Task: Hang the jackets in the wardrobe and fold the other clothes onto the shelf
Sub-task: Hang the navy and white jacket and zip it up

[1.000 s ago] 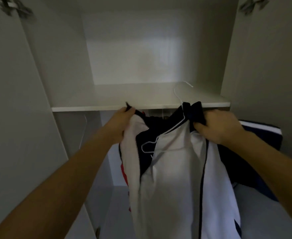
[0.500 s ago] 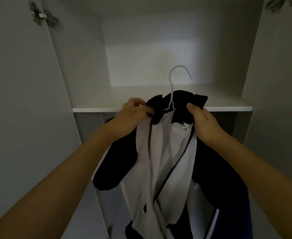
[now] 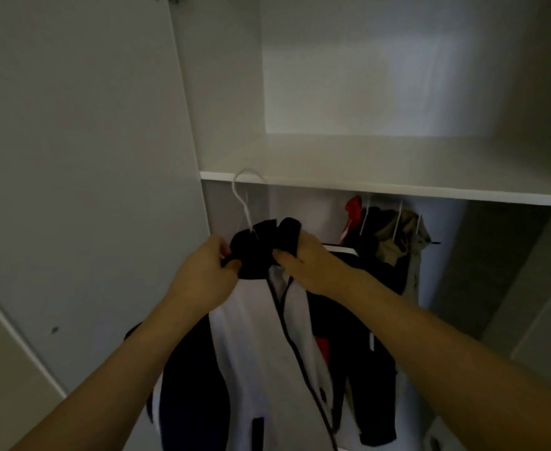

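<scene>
A white and dark navy jacket (image 3: 254, 336) hangs from a white hanger (image 3: 243, 196) that I hold up inside the open wardrobe. Its hook rises just in front of the shelf's front edge (image 3: 397, 190). My left hand (image 3: 205, 271) pinches the dark collar on the left side. My right hand (image 3: 303, 262) grips the collar on the right side. The jacket's body drops down between my forearms, with a dark zip line running down its front.
Several garments (image 3: 388, 236), red, black and khaki, hang on white hangers under the shelf at the right. The white shelf top (image 3: 365, 157) holds nothing. The open door (image 3: 72, 157) stands close on the left, the wardrobe's right wall (image 3: 528, 255) on the right.
The jacket and both hands have shifted left and slightly down against the wardrobe; the hook now sits at the shelf edge. The hanging garments at the right have come into view.
</scene>
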The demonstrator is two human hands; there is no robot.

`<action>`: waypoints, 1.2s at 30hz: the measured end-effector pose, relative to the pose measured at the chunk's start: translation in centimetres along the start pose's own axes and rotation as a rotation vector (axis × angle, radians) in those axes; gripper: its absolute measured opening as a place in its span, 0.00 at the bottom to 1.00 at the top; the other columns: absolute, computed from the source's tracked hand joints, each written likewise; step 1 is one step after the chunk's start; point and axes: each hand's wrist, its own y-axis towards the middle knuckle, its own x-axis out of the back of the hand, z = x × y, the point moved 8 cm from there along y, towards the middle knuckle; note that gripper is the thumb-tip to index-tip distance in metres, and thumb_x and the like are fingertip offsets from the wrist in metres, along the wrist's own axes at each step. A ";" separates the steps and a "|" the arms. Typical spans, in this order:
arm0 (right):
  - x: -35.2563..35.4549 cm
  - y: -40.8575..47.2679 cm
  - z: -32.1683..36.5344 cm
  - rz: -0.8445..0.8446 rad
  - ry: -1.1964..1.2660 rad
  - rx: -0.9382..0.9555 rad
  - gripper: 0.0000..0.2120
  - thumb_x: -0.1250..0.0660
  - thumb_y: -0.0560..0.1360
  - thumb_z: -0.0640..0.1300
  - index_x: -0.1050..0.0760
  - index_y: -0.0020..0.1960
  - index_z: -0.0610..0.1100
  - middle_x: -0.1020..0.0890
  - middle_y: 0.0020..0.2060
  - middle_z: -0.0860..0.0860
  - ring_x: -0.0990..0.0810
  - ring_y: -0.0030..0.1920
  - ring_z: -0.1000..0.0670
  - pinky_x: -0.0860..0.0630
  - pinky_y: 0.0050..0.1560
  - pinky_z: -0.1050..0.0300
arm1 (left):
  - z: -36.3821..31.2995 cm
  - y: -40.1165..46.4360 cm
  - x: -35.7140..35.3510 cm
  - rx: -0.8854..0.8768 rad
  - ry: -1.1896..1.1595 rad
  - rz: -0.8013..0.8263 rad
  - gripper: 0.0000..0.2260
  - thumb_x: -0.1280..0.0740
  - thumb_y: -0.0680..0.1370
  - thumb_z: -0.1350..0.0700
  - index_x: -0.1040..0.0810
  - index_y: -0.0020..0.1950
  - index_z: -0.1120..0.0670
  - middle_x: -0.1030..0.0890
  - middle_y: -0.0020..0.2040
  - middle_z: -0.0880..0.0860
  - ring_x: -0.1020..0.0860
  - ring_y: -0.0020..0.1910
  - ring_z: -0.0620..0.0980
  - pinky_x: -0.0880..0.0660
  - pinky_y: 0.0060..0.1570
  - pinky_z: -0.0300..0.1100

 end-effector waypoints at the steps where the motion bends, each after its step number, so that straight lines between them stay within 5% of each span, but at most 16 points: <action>1: -1.3 0.8 0.4 0.033 -0.030 0.036 0.10 0.41 0.81 0.41 0.26 0.44 0.38 0.21 0.40 0.44 0.22 0.42 0.46 0.23 0.45 0.45 | 1.2 0.0 0.3 0.027 0.015 -0.013 0.03 0.36 0.79 0.55 0.29 0.47 0.53 0.23 0.37 0.52 0.25 0.34 0.46 0.34 0.28 0.40; 4: -4.9 3.2 0.5 0.130 -0.108 0.082 0.08 0.40 0.80 0.40 0.25 0.48 0.38 0.21 0.45 0.43 0.22 0.45 0.45 0.24 0.51 0.43 | 4.0 0.4 0.6 0.099 -0.010 -0.015 0.01 0.39 0.79 0.59 0.29 0.49 0.56 0.23 0.37 0.53 0.26 0.34 0.47 0.36 0.28 0.40; 7: -6.7 5.7 -2.3 0.131 -0.202 0.018 0.12 0.38 0.79 0.43 0.28 0.60 0.39 0.28 0.57 0.47 0.30 0.56 0.51 0.32 0.61 0.56 | 6.1 1.7 -0.9 0.144 -0.084 0.032 0.02 0.40 0.78 0.62 0.29 0.49 0.57 0.24 0.39 0.53 0.26 0.36 0.47 0.34 0.30 0.39; 10: -7.8 7.6 -7.2 0.170 -0.223 -0.201 0.08 0.38 0.80 0.45 0.28 0.44 0.42 0.28 0.44 0.50 0.31 0.41 0.55 0.33 0.42 0.68 | 7.5 3.7 -3.9 0.154 -0.144 0.074 0.07 0.40 0.79 0.63 0.31 0.43 0.53 0.27 0.38 0.50 0.28 0.37 0.45 0.35 0.29 0.34; 12: -7.8 8.8 -10.9 0.132 -0.118 -0.349 0.16 0.38 0.80 0.46 0.32 0.34 0.46 0.28 0.32 0.52 0.32 0.31 0.57 0.36 0.27 0.71 | 8.6 5.5 -6.3 0.168 -0.173 0.078 0.06 0.40 0.79 0.63 0.31 0.45 0.54 0.28 0.38 0.48 0.29 0.36 0.43 0.38 0.27 0.30; 15: -6.9 10.6 -16.0 0.027 -0.079 -0.416 0.20 0.38 0.80 0.48 0.34 0.31 0.46 0.31 0.26 0.51 0.33 0.26 0.57 0.38 0.23 0.70 | 10.0 8.6 -10.3 0.148 -0.227 0.069 0.05 0.40 0.79 0.63 0.31 0.48 0.54 0.29 0.38 0.46 0.31 0.35 0.39 0.34 0.24 0.26; 18: -5.6 12.7 -19.8 -0.061 -0.016 -0.406 0.21 0.38 0.80 0.48 0.35 0.30 0.46 0.31 0.25 0.50 0.34 0.24 0.56 0.38 0.24 0.67 | 10.1 12.3 -13.9 0.074 -0.252 0.055 0.10 0.40 0.78 0.65 0.33 0.41 0.53 0.29 0.36 0.48 0.31 0.33 0.40 0.34 0.24 0.25; 22: -3.0 15.7 -23.9 -0.130 0.098 -0.404 0.13 0.39 0.81 0.48 0.22 0.44 0.42 0.24 0.32 0.49 0.27 0.31 0.55 0.31 0.27 0.70 | 8.3 18.6 -18.2 -0.004 -0.239 0.013 0.14 0.40 0.78 0.66 0.36 0.35 0.52 0.31 0.32 0.50 0.34 0.30 0.41 0.33 0.24 0.27; 27: 2.0 19.3 -28.0 -0.314 0.193 -0.390 0.11 0.39 0.81 0.44 0.25 0.59 0.40 0.22 0.43 0.48 0.23 0.41 0.53 0.29 0.28 0.75 | 5.0 26.3 -21.4 -0.038 -0.215 -0.061 0.16 0.39 0.78 0.65 0.40 0.35 0.53 0.25 0.40 0.54 0.33 0.33 0.45 0.38 0.25 0.32; 31: 4.0 21.2 -30.9 -0.348 0.236 -0.412 0.09 0.39 0.81 0.41 0.24 0.55 0.37 0.21 0.42 0.44 0.24 0.36 0.49 0.28 0.25 0.69 | 3.1 31.4 -23.8 0.000 -0.122 -0.080 0.05 0.40 0.80 0.64 0.28 0.45 0.62 0.21 0.55 0.64 0.23 0.52 0.58 0.28 0.47 0.45; 36: 4.1 22.7 -35.1 -0.329 0.179 -0.521 0.08 0.38 0.80 0.40 0.23 0.53 0.36 0.25 0.34 0.46 0.28 0.32 0.51 0.28 0.28 0.65 | 3.4 35.1 -27.2 0.052 -0.032 -0.087 0.10 0.39 0.78 0.63 0.26 0.58 0.61 0.21 0.56 0.60 0.22 0.55 0.58 0.29 0.46 0.44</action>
